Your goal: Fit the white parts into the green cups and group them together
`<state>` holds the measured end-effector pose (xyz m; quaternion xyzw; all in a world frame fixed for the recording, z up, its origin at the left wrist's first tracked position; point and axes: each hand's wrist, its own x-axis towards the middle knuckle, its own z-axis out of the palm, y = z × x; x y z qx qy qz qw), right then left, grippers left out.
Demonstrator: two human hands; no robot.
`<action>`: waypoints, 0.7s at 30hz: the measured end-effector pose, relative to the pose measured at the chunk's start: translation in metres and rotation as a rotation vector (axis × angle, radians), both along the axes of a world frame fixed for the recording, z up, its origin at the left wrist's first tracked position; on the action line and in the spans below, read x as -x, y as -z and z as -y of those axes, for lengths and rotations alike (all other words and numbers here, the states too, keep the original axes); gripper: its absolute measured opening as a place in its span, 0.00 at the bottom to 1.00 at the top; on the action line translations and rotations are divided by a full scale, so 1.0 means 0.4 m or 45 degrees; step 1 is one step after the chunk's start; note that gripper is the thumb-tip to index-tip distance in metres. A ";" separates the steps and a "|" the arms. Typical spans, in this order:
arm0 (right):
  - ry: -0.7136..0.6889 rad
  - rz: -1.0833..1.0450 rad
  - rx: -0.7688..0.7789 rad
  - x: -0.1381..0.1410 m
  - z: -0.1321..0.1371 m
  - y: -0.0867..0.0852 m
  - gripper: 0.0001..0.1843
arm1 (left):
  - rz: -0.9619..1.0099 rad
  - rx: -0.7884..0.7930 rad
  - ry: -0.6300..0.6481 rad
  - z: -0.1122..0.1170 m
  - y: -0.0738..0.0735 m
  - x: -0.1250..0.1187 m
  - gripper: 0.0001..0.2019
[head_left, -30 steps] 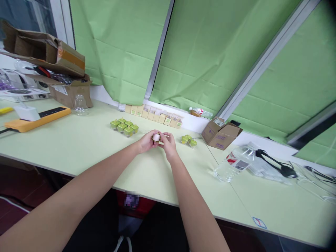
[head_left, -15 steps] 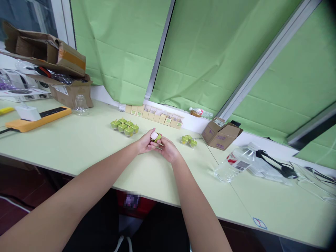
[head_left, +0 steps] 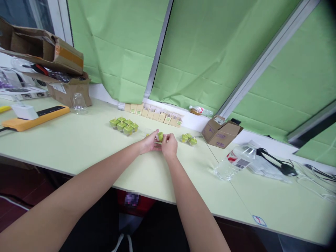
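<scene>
Both hands meet over the middle of the table around one small green piece (head_left: 160,137) with a pale part at its left. My left hand (head_left: 150,144) is closed on its left side. The fingers of my right hand (head_left: 169,144) pinch its right side. Just behind my left hand stands a small clear cup (head_left: 148,132) with a bit of yellow, partly hidden. To the left sits a group of clear cups with green lids (head_left: 124,125), each with a small stick on top. A smaller group of green-lidded cups (head_left: 188,139) stands to the right.
Small tan boxes (head_left: 154,113) line the wall. An open carton (head_left: 220,132), a large water bottle (head_left: 235,162) and cables stand right. Another bottle (head_left: 201,111) lies by the wall. Leftward are an orange power strip (head_left: 36,118), a clear plastic dome (head_left: 78,104) and stacked cardboard boxes (head_left: 69,91).
The green piece has turned, so its green side faces me instead of its pale inside. My right hand has shifted its hold to a pinch. The clear cup behind my left hand now shows.
</scene>
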<state>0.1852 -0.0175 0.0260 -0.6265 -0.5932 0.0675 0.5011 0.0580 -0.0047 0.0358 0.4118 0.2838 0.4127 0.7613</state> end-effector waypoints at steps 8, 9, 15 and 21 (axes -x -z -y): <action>0.094 0.099 -0.126 -0.018 0.001 -0.003 0.10 | -0.256 -0.201 0.100 0.017 0.001 -0.014 0.23; 0.079 0.110 -0.140 -0.019 0.001 -0.003 0.10 | -0.272 -0.211 0.086 0.018 0.001 -0.016 0.23; -0.045 0.114 -0.177 -0.030 -0.005 -0.005 0.09 | -0.360 -0.245 -0.034 0.022 0.005 -0.021 0.20; 0.053 0.058 -0.131 -0.047 -0.009 -0.017 0.12 | -0.437 -0.238 -0.206 0.005 0.009 -0.020 0.16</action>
